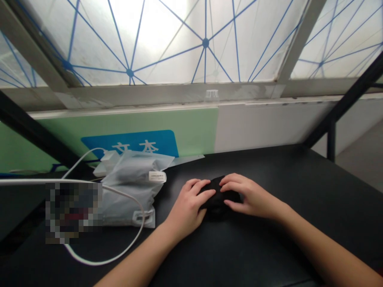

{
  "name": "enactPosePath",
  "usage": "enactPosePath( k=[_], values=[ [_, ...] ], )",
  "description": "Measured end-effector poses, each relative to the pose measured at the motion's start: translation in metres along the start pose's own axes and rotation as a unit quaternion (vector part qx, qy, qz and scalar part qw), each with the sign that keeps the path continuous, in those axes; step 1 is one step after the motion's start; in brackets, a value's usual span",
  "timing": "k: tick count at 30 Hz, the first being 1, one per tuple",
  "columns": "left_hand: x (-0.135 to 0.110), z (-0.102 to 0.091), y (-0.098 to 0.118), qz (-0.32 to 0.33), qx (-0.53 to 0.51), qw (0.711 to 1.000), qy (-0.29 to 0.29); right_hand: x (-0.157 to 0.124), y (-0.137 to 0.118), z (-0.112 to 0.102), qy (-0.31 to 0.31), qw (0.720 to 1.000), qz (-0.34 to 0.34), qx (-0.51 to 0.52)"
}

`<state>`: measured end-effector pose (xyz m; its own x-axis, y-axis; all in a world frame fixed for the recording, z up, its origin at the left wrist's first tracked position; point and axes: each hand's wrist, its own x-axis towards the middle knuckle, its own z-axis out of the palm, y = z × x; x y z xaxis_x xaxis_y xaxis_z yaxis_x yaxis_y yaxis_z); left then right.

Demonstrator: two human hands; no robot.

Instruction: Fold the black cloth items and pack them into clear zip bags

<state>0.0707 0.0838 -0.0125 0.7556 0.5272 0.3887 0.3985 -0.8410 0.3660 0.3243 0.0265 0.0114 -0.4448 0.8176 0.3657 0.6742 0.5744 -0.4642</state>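
Observation:
A small black bundle, perhaps soft fabric, lies on the black table; its exact kind is hard to make out against the dark top. My left hand grips its left side, fingers over the top and the thumb low at the near edge. From the right, my right hand holds it with bent fingers, the thumb at its near right side. Part of the bundle is hidden under my fingers. Grey translucent plastic bags with white labels lie left of my left hand.
A white cable loops over the table at left, passing a pixelated patch. A white plug adapter stands behind the bags. Behind the table are a wall with a blue sign and a patterned window. Black metal posts rise at both sides.

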Motion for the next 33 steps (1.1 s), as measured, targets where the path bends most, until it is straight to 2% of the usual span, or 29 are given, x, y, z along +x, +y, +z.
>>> enactPosePath(
  k=[4, 9, 20, 26, 33],
  values=[
    [-0.002, -0.014, 0.010, 0.007, 0.055, 0.997, -0.054, -0.002, -0.008, 0.001, -0.041, 0.998, -0.006, -0.052],
    [-0.002, -0.019, 0.018, 0.016, 0.100, 0.993, -0.065, -0.003, -0.018, 0.006, -0.074, 0.989, -0.022, -0.127],
    [-0.004, -0.009, 0.019, 0.015, 0.142, 0.986, -0.082, 0.001, -0.020, 0.030, -0.046, 0.975, -0.028, -0.215],
    [-0.003, -0.008, 0.021, 0.006, 0.163, 0.983, -0.083, 0.002, -0.019, 0.032, -0.039, 0.972, -0.036, -0.228],
    [-0.004, -0.004, 0.015, 0.034, 0.163, 0.985, -0.054, 0.002, -0.024, 0.028, -0.041, 0.976, -0.028, -0.211]
  ],
)
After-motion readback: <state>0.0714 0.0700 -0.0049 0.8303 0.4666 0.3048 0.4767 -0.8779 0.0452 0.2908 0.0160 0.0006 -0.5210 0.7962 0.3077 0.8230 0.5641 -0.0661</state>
